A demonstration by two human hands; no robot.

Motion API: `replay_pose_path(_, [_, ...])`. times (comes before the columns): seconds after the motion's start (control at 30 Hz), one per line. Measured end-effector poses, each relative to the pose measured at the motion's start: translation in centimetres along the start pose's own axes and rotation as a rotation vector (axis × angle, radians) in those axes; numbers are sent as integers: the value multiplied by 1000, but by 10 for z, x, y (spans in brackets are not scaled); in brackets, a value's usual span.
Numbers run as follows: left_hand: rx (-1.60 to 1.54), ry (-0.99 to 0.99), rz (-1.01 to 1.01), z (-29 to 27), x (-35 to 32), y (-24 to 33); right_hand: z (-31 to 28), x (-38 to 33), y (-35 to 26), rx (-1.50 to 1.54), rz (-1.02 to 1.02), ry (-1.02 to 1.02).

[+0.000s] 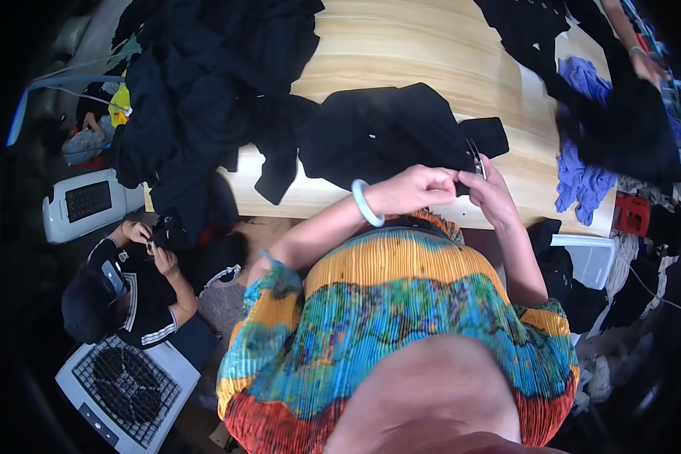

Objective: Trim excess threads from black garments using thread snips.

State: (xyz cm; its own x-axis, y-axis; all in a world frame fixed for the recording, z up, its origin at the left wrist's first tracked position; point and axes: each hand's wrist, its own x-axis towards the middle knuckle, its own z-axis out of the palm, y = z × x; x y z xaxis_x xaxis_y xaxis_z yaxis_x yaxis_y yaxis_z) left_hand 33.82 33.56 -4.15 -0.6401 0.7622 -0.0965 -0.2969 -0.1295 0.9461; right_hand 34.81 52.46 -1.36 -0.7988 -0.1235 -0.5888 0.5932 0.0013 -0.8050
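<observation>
A black garment (390, 132) lies spread on the wooden table (424, 53) in front of me. My left hand (412, 189), with a pale green bangle on the wrist, pinches the garment's near edge. My right hand (492, 193) meets it at that edge and holds small metal snips (476, 160), their tips pointing up over the black cloth. Both hands touch each other at the table's near edge.
A big heap of dark clothes (204, 83) covers the table's left end. Purple cloth (583, 166) and more black cloth lie at the right, where another person's hand (647, 64) reaches. A person in a cap (117, 291) sits low at left beside a white fan unit (125, 382).
</observation>
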Motion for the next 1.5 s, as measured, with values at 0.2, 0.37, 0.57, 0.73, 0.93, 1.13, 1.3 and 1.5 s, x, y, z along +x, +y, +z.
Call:
replay_pose_path(0.2, [783, 848, -30, -77, -7, -69, -71, -14, 7, -192, -104, 347])
replay_pose_path(0.37, [1197, 604, -213, -99, 4, -85, -95, -44, -24, -260, -289, 583])
replay_pose_path(0.57, [1206, 587, -466, -96, 37, -119, -128, -92, -59, 93, -644, 717])
replay_pose_path(0.73, [1444, 655, -31, -107, 52, -123, -130, -78, -53, 0, -612, 922])
replay_pose_path(0.93, [1487, 652, -472, -144, 67, -126, -114, -6, 17, -1095, -306, 888])
replay_pose_path(1.13, [1299, 750, -292, -132, 54, -118, -2, 98, 51, -905, -447, 361])
replay_pose_path(1.3, [1036, 967, -465, -137, 25, -99, -3, 132, 67, -1023, -388, 444])
replay_pose_path(1.5, [303, 1032, 149, -99, 38, 40, -1, 67, -32, -100, -390, 457])
